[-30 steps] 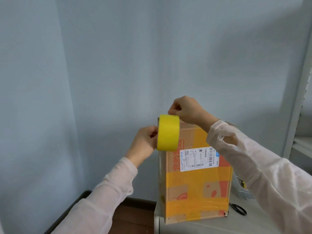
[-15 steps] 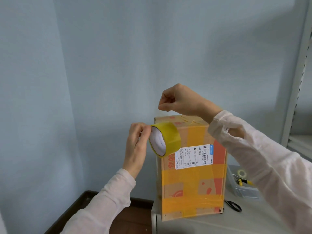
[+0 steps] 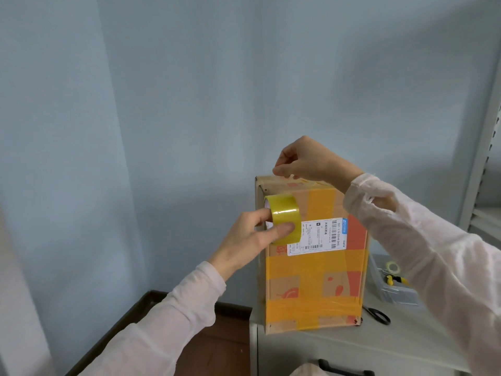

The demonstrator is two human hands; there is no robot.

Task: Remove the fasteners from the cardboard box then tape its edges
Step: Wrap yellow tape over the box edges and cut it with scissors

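A tall cardboard box (image 3: 314, 267) stands upright on a white cabinet top (image 3: 352, 346), wrapped with bands of yellow tape and bearing a white shipping label. My left hand (image 3: 249, 237) grips a roll of yellow tape (image 3: 366, 221) in front of the box's upper left corner, thumb across the roll's outer face. My right hand (image 3: 306, 161) hovers just above the box's top left edge, fingers pinched together; a thin clear strip seems to be pinched there, but I cannot tell for sure.
Black scissors (image 3: 378, 316) lie on the cabinet right of the box. Behind them sits a clear plastic tray (image 3: 395, 291) holding a small tape roll and a yellow tool. A grey shelf upright (image 3: 482, 147) rises at the right. Dark floor lies lower left.
My left hand has turned the roll and lowered it against the box's upper left corner. My right hand stays pinched above the box top.
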